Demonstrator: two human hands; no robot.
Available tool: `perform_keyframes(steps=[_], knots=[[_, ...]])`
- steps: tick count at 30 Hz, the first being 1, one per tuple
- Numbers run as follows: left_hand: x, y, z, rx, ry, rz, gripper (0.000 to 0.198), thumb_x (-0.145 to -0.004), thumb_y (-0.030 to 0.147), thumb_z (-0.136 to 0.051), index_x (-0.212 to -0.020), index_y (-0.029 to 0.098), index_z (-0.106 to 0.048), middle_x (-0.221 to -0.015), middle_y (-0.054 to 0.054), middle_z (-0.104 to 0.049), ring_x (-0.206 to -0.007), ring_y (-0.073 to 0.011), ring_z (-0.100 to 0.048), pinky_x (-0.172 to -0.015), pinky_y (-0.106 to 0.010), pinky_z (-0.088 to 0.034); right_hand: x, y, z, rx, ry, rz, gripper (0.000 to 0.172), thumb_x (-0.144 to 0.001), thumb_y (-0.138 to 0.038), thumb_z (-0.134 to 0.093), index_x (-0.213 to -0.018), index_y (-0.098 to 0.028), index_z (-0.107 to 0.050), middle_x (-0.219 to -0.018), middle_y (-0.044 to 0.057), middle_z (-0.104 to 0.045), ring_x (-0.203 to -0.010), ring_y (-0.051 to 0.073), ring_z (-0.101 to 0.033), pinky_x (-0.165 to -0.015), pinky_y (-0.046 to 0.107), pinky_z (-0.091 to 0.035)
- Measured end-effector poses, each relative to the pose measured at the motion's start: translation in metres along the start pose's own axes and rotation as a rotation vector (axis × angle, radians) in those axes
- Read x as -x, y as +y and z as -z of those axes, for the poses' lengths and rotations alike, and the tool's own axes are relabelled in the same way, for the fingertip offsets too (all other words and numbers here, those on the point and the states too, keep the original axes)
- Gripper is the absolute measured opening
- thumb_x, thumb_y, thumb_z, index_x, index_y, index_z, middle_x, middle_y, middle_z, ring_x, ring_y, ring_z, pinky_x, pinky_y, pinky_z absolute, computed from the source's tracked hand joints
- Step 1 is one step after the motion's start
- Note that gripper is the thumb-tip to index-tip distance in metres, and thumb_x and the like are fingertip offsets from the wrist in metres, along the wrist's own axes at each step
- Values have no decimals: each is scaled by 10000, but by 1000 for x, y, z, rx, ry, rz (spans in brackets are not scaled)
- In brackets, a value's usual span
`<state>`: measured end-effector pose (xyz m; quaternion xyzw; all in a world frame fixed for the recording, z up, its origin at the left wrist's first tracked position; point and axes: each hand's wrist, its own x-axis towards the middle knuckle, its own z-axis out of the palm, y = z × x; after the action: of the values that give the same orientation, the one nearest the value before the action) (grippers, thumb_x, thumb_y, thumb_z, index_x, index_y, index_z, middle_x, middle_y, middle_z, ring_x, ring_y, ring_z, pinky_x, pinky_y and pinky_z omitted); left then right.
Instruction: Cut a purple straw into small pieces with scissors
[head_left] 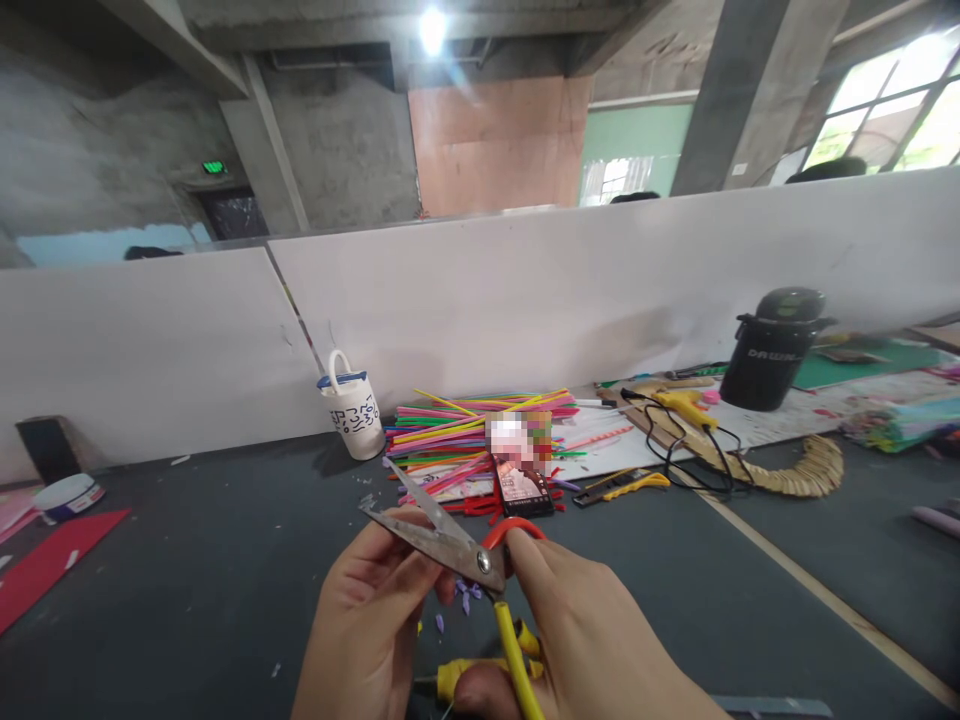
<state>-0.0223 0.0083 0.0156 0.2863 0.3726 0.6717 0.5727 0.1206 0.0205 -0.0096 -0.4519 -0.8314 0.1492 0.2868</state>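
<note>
My right hand (577, 610) grips a pair of scissors (450, 535) with one red and one yellow handle loop. The blades are spread apart and point to the upper left. Close against the lower blade, my left hand (382, 590) has its fingers curled together in a pinch. Whatever sits between those fingers is hidden behind the blade. Small purple pieces (466, 597) lie on the dark table (225, 560) below the scissors. Partly covered by my right hand is a yellow object (465, 678), whose kind I cannot make out.
Colourful pipe cleaners (442, 430) lie in a heap behind my hands, with a phone (525, 485) on them. A white cup (352, 415) stands to their left. Rightward are a utility knife (622, 487), a yellow glue gun (686, 408) with black cord, and a black bucket (772, 355). Red paper (60, 570) lies left.
</note>
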Motion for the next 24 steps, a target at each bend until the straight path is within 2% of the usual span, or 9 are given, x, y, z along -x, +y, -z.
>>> perform_keyframes(steps=[10, 14, 19, 24], knots=[[0, 0, 0, -27, -16, -4, 129, -558, 154, -787, -665, 184, -722, -603, 12, -669, -493, -64, -506, -467, -139, -419, -1, 2, -5, -5, -30, -41, 558, -577, -708, -600, -768, -202, -463, -704, 56, -621, -567, 218, -558, -487, 280, -345], [-1, 0, 3, -48, -36, -13, 118, -568, 166, -780, -670, 177, -720, -610, 9, -659, -514, -73, -508, -481, -151, -426, 0, 1, -4, 4, 24, -24, 516, -608, -688, -582, -749, -206, -466, -656, 40, -616, -523, 194, -545, -468, 261, -326], [-2, 2, 7, -105, -74, -43, 53, -651, 199, -724, -683, 172, -692, -591, 16, -615, -538, -80, -500, -536, -169, -434, -4, 5, 5, -27, -30, -56, 396, -796, -584, -410, -648, -216, -407, -540, 9, -556, -437, 142, -447, -432, 237, -240], [-1, 3, 6, -139, -55, -20, 79, -666, 208, -705, -636, 171, -641, -556, 23, -568, -538, -86, -480, -537, -174, -413, -7, 5, 13, -110, -40, -58, 405, -695, -593, -551, -698, -214, -410, -620, -2, -547, -502, 139, -412, -477, 238, -245]])
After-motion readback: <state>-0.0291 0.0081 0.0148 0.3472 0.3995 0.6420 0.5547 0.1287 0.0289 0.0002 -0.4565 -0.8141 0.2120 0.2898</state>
